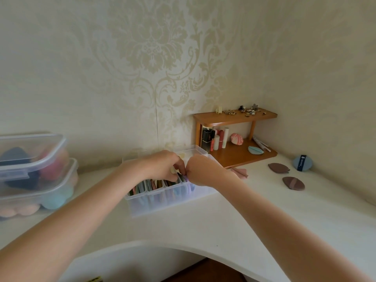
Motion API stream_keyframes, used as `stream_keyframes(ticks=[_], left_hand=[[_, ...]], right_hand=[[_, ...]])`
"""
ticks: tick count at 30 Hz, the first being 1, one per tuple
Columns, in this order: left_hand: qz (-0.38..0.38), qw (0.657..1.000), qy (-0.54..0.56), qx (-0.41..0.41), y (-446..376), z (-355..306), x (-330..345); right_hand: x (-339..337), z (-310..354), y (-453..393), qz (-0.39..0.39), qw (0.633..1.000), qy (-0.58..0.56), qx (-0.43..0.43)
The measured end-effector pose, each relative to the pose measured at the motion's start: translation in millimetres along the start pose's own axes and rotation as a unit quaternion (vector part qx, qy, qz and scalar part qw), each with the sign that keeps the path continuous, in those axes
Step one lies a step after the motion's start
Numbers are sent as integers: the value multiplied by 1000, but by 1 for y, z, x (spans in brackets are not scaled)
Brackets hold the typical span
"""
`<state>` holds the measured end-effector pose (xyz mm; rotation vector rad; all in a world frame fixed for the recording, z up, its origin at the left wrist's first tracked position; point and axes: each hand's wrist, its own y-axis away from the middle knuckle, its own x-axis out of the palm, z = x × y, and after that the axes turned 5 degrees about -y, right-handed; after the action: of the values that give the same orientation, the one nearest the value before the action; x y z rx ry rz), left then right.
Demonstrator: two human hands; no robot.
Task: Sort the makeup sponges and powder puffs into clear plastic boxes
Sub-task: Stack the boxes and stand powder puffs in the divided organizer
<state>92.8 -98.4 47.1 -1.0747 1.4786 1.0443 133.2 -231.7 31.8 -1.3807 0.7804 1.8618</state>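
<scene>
A white bench (pixel 234 224) is seen bearing a clear divided box (pixel 162 197), in which coloured powder puffs (pixel 151 185) are stood on edge. Left of the box, two lidded clear boxes (pixel 30 171) of makeup sponges are stacked. Right of it stands a wooden shelf (pixel 236 153), with loose puffs (pixel 293 183) scattered nearby. Over the box, the left hand (pixel 162 165) and right hand (pixel 200 169) are held together, fingers (pixel 181 167) curled and pinched on a lilac puff (pixel 185 177).

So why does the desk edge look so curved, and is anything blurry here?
Head view: the wide-angle lens bows the desk edge and stretches both forearms; the stacked boxes at the left margin look soft; light is even and soft, with no harsh glare on the open clear box.
</scene>
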Motion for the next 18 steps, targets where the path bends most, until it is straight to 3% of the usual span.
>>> stream_keyframes(ticks=[4, 7, 10, 14, 16, 18], left_hand=[[-21, 999, 34, -7, 2, 3, -4], [-46, 997, 69, 1, 2, 2, -10], [-42, 995, 86, 13, -1, -4, -9], [-45, 994, 92, 25, -5, -9, -7], [-46, 995, 85, 32, -5, -11, -4], [-52, 995, 76, 36, -5, -14, 1]], right_hand=[[-6, -7, -1, -18, 997, -69, -28], [-25, -24, 8, -119, 981, -149, -29], [-39, -58, 12, -215, 960, -173, 46], [-20, -105, 6, -122, 977, -18, 172], [-3, -119, 4, -84, 978, -26, 190], [12, -127, 3, -109, 975, -54, 188]])
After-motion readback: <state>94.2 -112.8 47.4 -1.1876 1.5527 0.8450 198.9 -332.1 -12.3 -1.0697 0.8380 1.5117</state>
